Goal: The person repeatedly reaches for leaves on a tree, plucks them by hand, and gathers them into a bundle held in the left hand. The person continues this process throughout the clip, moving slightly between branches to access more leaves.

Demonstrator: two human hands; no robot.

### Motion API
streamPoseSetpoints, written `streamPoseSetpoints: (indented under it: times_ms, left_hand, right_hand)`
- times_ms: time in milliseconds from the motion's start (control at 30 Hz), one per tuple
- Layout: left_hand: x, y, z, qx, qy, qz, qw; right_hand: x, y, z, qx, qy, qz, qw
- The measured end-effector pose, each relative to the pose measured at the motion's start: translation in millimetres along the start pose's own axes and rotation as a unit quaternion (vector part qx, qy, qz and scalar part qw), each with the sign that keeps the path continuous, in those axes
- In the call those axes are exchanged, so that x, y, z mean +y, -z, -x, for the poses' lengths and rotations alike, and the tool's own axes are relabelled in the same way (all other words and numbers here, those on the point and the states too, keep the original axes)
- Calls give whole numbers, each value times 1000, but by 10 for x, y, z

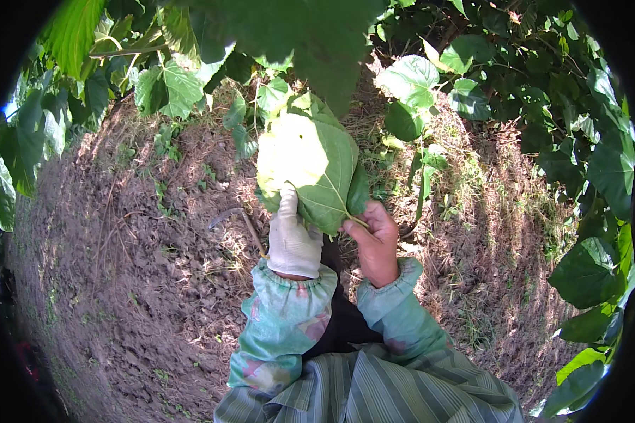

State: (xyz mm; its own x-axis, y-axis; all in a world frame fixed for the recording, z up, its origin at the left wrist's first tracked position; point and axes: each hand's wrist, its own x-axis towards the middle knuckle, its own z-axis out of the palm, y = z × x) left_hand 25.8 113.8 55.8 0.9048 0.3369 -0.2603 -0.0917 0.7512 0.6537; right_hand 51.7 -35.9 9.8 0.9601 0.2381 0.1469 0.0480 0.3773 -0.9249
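Note:
My left hand (295, 238), in a white knit glove, grips a stack of broad green leaves (338, 174) from below, its thumb on top. Strong sun bleaches the stack's left half. At the stack's lower right, my bare right hand (377, 240) pinches the leaf stalk (357, 219) of the top leaf between thumb and fingers. A thin hooked tool, perhaps a sickle (250, 224), shows left of the glove. Its lower end runs to the glove's edge, and I cannot tell whether it lies on the soil or is held.
Leafy branches (177, 87) hang ahead on the left, and a large dark leaf (317, 42) hangs close to the camera. Dense foliage (587, 158) lines the right side. Below are bare soil (137, 296) and dry grass (487, 211).

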Motion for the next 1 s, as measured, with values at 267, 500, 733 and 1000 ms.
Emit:
streamPoseSetpoints:
  times_ms: [267,500,733,1000]
  left_hand:
    - [60,-10,42,-42,-15,-35,998]
    - [24,-109,82,53,-99,-106,988]
    - [-40,173,-9,-116,-349,-532,763]
    - [-41,65,-13,-164,-321,-326,874]
  right_hand:
    - [-54,51,-24,124,11,-63,990]
    - [-656,91,-71,214,290,145,921]
    - [-526,-216,-67,-46,317,432,843]
    - [-643,-152,-32,-43,299,435,848]
